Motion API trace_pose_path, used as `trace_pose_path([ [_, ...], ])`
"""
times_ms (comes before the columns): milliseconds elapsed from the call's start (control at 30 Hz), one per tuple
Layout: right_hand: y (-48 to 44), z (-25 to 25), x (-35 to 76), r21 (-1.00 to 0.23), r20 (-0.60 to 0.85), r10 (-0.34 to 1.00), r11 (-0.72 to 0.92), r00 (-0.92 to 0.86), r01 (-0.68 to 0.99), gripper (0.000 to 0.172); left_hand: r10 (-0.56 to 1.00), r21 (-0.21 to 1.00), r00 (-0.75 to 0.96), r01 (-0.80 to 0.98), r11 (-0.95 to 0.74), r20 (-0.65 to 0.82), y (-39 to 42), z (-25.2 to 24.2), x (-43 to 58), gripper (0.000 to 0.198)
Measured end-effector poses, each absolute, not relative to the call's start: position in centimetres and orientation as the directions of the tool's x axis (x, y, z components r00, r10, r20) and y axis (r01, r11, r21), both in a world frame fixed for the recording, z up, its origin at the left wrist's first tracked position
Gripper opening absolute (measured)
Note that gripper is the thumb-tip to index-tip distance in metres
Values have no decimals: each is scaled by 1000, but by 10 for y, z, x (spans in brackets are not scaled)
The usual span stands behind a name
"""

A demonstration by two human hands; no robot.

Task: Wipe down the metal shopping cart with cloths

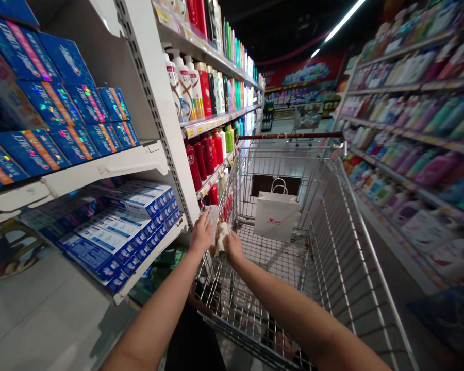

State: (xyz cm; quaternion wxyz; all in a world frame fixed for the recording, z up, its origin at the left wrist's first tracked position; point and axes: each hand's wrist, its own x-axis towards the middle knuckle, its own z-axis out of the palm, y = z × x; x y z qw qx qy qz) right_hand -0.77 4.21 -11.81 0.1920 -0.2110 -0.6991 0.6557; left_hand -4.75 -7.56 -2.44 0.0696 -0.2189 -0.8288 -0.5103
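Both arms reach forward to the left side of a metal shopping cart (348,226). A crumpled grey cloth (212,215) is in my left hand (201,235), whose fingers press against it beside the shelf's end post. Just to the right, my right hand (234,247) is closed round a bunched cream cloth (222,238), over the cart's left wire wall. Whether the two cloths are joined I cannot tell. Inside the cart, at its far end, a white paper bag (276,219) with red print stands upright.
Shelves on the left hold blue toothpaste boxes (112,232) and, farther along, pump bottles (183,80) and red bottles (193,165). Blurred bottles fill the right-hand shelves (410,136). Another cart (308,117) stands down the aisle. A shoe (19,268) shows below the left shelf.
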Motion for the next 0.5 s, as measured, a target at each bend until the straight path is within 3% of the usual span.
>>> trace_pose_path([
  [100, 51, -97, -24, -1000, 9, 642, 16, -766, 2, 68, 290, 794, -882, 464, 393, 372, -75, -24, -45, 52],
  [233, 52, -81, -47, -999, 42, 618, 37, -785, -25, 70, 304, 761, -870, 488, 428, 387, -75, -22, -41, 53],
  [400, 47, -102, -56, -984, 179, 601, 111, -779, -140, 67, 306, 721, -887, 460, 518, 346, -75, -15, -36, 54],
  [500, 46, -129, -48, -993, 116, 585, 98, -802, -72, 65, 304, 695, -892, 451, 560, 334, -75, -11, -34, 55],
])
